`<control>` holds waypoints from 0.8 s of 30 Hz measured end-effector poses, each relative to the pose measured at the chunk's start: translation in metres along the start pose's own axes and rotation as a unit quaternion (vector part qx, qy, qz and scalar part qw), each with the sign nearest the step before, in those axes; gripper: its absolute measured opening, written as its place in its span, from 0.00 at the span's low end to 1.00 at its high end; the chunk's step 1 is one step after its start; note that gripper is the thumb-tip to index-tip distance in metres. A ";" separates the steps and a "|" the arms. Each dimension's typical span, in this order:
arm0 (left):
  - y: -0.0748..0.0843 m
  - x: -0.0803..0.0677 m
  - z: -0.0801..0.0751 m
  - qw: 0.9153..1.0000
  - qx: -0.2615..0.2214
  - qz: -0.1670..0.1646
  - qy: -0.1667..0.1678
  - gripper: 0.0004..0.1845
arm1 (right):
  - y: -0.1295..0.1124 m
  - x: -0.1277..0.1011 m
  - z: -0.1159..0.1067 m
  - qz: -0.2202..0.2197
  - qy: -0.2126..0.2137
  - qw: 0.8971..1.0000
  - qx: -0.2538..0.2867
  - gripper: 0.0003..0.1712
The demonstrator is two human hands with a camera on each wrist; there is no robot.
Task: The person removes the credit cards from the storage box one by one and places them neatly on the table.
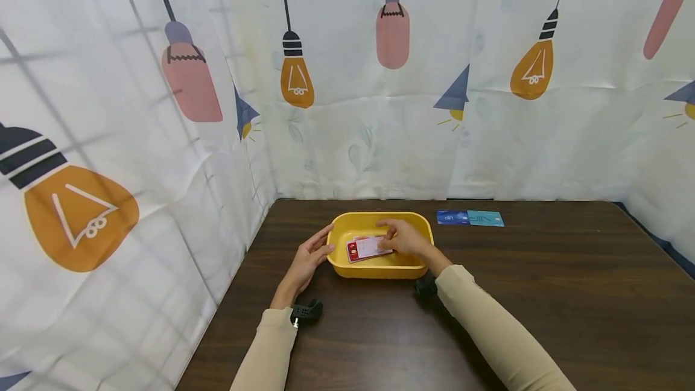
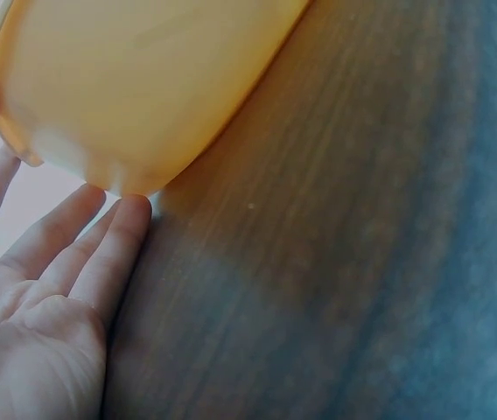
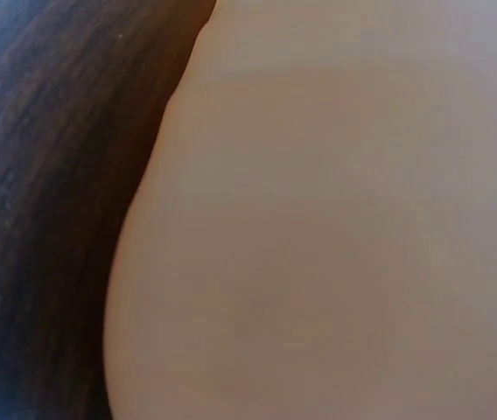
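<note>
A yellow plastic tub point(image 1: 380, 272) stands on the table, and white-and-red cards point(image 1: 365, 248) overlap inside it. My left hand point(image 1: 305, 263) holds the tub's left end, thumb at the rim. In the left wrist view, the fingertips of this hand point(image 2: 47, 289) touch the outside of the tub's wall point(image 2: 161, 79). Reaching in over the near right corner, my right hand point(image 1: 404, 240) pinches the right end of a white-and-red card between thumb and fingers. The right wrist view shows only a beige sleeve point(image 3: 318, 219) and some table; the right hand is out of sight there.
A dark blue card point(image 1: 452, 217) and a teal card point(image 1: 485, 218) lie side by side on the dark wooden table point(image 1: 543, 294), right of the tub. Behind and to the left hangs a white curtain point(image 1: 347, 137) with lamp prints. Both wrists wear black straps.
</note>
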State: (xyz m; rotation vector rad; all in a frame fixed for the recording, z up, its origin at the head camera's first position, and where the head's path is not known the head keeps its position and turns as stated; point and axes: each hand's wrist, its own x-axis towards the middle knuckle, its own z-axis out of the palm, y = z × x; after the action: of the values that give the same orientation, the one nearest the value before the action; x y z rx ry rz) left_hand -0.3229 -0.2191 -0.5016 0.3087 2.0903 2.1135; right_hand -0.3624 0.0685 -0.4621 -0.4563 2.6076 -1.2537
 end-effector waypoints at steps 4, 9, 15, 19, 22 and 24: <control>0.000 0.000 0.000 1.000 -0.002 -0.002 0.002 0.29 | 0.003 0.002 0.001 0.006 -0.005 1.000 -0.018 0.34; 0.000 0.000 0.000 1.000 -0.002 0.000 0.001 0.29 | 0.004 0.001 0.001 0.015 -0.013 1.000 -0.021 0.34; -0.001 0.001 -0.001 1.000 -0.001 0.003 0.003 0.29 | 0.004 0.002 0.001 0.032 -0.021 0.999 -0.037 0.35; -0.002 0.001 -0.001 1.000 -0.001 0.005 0.004 0.29 | 0.005 0.003 0.001 0.039 -0.021 0.997 -0.055 0.36; -0.001 0.000 -0.001 1.000 -0.002 0.005 0.004 0.30 | 0.005 0.003 0.001 0.040 -0.022 0.997 -0.068 0.36; -0.001 0.001 0.000 1.000 -0.002 0.006 0.003 0.30 | 0.005 0.003 0.001 0.037 -0.021 0.996 -0.079 0.37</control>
State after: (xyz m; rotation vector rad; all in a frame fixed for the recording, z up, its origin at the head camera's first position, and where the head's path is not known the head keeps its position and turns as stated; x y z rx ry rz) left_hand -0.3238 -0.2194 -0.5025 0.3149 2.0922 2.1268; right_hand -0.3654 0.0696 -0.4667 -0.4037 2.6729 -1.0095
